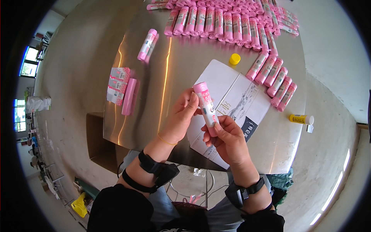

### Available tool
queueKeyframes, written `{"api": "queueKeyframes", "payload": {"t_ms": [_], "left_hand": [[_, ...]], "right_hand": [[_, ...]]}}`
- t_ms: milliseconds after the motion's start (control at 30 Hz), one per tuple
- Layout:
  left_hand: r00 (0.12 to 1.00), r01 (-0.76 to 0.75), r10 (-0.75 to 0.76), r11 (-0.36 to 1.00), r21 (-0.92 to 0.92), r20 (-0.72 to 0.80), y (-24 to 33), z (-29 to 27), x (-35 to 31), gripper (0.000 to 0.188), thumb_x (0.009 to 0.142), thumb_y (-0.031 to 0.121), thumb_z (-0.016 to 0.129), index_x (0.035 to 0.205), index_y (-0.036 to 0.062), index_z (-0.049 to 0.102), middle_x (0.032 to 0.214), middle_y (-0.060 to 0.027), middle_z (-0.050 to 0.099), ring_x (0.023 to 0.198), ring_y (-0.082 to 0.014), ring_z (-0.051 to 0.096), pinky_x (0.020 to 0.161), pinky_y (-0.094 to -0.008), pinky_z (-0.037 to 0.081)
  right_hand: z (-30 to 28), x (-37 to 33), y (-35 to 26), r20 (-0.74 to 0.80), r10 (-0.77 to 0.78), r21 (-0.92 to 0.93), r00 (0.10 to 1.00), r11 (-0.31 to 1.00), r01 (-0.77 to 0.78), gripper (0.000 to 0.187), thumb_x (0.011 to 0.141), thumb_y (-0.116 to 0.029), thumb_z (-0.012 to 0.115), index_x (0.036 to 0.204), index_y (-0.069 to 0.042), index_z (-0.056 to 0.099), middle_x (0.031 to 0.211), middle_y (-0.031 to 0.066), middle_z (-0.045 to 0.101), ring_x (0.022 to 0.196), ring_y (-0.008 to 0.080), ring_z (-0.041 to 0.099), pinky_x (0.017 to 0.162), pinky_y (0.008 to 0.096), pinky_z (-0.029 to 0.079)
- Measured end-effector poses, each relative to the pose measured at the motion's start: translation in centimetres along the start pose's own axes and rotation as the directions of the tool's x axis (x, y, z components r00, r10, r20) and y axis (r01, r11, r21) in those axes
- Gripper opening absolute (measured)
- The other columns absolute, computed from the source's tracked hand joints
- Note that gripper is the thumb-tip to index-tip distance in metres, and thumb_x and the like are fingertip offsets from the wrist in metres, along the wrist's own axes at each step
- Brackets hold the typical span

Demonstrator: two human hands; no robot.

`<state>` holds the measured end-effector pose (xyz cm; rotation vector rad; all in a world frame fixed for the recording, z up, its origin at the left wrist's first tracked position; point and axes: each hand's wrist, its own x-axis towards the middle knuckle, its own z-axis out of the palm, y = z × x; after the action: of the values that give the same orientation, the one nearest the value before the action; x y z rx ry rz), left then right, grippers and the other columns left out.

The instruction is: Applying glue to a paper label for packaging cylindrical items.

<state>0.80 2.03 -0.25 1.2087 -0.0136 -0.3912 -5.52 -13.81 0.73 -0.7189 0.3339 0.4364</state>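
Between my two hands is a pink plastic-bag roll [207,105] with a white and pink paper label around it, tilted over a white cardboard sheet [210,77]. My left hand [181,118] grips its upper part, thumb along the side. Lower down, the fingers of my right hand [228,142] close on the roll's near end. To the left on the metal table lie a stack of paper labels [118,86] and a bare pink roll [129,96]. Farther back, one labelled roll [147,44] lies alone.
Many labelled pink rolls [218,23] are piled along the far side of the metal table [154,96]. Several more [272,75] lie at the right. A yellow cap [234,58] is behind the sheet; a yellow glue stick [300,119] is near the right edge. A cardboard box [98,143] stands below left.
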Motion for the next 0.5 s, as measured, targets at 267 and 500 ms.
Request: {"api": "queueKeyframes", "payload": {"t_ms": [267, 500], "left_hand": [[0.993, 0.099, -0.094, 0.992, -0.079, 0.067, 1.0, 0.2, 0.1, 0.036, 0.097, 0.030, 0.050, 0.123, 0.0060, 0.047, 0.113, -0.0154, 0.062, 0.102, -0.0192, 0.061, 0.091, -0.0340, 0.045], [0.996, 0.080, -0.076, 0.993, -0.088, 0.048, 0.9, -0.1, 0.1, 0.035, 0.097, 0.028, 0.050, 0.123, 0.0056, 0.046, 0.112, -0.0156, 0.062, 0.099, -0.0193, 0.062, 0.089, -0.0332, 0.048]], "right_hand": [[-0.6, 0.1, -0.1, 0.096, 0.009, 0.123, 0.995, 0.992, -0.021, 0.023, 0.098, -0.013, 0.043, 0.112, 0.005, 0.046, 0.103, 0.0212, 0.061, 0.079, 0.0225, 0.064, 0.069, 0.0298, 0.051], [-0.3, 0.0, -0.5, 0.144, 0.025, 0.159, 0.989, 0.986, -0.048, 0.026, 0.098, -0.009, 0.040, 0.117, 0.008, 0.045, 0.110, 0.0261, 0.058, 0.086, 0.0263, 0.065, 0.076, 0.0330, 0.053]]}}
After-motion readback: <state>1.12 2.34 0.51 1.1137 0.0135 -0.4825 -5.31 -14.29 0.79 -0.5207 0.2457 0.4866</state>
